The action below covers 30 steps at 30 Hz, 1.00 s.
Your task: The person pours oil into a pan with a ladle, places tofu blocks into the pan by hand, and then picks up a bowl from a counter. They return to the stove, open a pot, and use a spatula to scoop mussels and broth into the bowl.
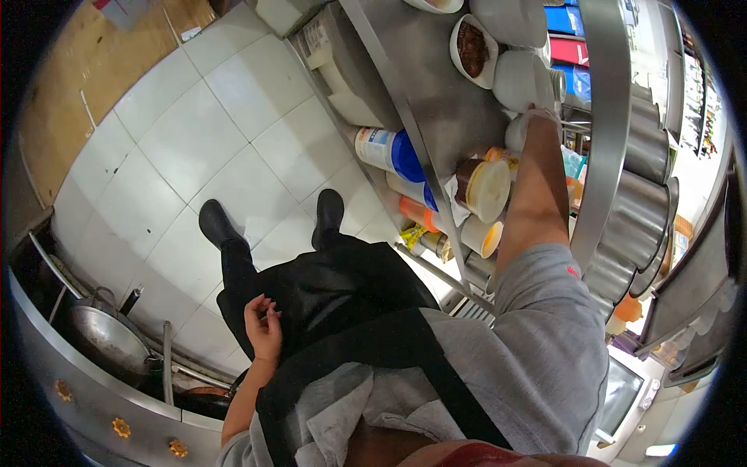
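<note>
My left hand [263, 325] hangs in front of the black apron [334, 288], its fingers loosely bent and a little apart, with nothing in them. My right arm stretches onto the steel shelf [436, 101], where my right hand [540, 118] is beside a stack of white bowls [523, 79]. A clear, thin plastic edge shows around the wrist. The fingers are hidden behind the bowls, so what they touch cannot be seen. Close by stands a white bowl with dark reddish-brown food [472, 48]. Nearer my forearm is a lidded tub with brown contents [490, 191].
Below the shelf are a blue-lidded tub [389, 152] and an open white tub [481, 236]. Large steel pots [640, 210] line the right. At lower left, a wok [109, 335] sits by a steel counter with yellow knobs [120, 427]. White tiles [202, 156] cover the floor.
</note>
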Available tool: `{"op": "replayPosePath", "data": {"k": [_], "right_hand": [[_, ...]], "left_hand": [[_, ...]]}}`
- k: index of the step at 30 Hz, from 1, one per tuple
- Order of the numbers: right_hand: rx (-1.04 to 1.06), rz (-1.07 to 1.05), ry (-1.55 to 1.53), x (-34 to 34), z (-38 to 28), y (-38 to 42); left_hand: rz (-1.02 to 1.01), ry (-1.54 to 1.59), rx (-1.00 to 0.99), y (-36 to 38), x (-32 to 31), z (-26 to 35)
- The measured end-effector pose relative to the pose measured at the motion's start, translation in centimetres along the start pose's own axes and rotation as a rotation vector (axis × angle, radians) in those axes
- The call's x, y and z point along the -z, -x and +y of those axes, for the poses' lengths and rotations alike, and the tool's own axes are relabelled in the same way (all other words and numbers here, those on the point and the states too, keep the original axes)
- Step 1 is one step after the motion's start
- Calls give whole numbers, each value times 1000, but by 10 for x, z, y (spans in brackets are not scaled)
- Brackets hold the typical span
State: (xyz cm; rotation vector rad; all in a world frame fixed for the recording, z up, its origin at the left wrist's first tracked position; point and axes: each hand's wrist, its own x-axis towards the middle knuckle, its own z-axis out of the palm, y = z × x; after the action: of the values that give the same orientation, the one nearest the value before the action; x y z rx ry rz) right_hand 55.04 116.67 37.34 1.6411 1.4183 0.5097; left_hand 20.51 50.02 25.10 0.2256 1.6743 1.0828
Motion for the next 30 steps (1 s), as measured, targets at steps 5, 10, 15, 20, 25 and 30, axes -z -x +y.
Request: {"op": "replayPosePath", "data": {"k": [5,10,15,20,25,30], "right_hand": [[-321,671,-811,-52,6,10],[-97,629,-1533,-23,-19,109],[202,-106,-2373,23,-71,214],[509,-393,-1809,50,-118,290],[627,-425,-1619,79,-111,277],[-60,155,-1294,88,-60,148]], "left_hand": [[-3,-29,28,-5,0,4],[-44,-111,-132,-56,-32,14],[-386,148,-92,-116,-117,185],[-438,148,101,-136,-131,228],[-320,344,249,-138,-115,184],[-147,246,225,-112,-94,165]]}}
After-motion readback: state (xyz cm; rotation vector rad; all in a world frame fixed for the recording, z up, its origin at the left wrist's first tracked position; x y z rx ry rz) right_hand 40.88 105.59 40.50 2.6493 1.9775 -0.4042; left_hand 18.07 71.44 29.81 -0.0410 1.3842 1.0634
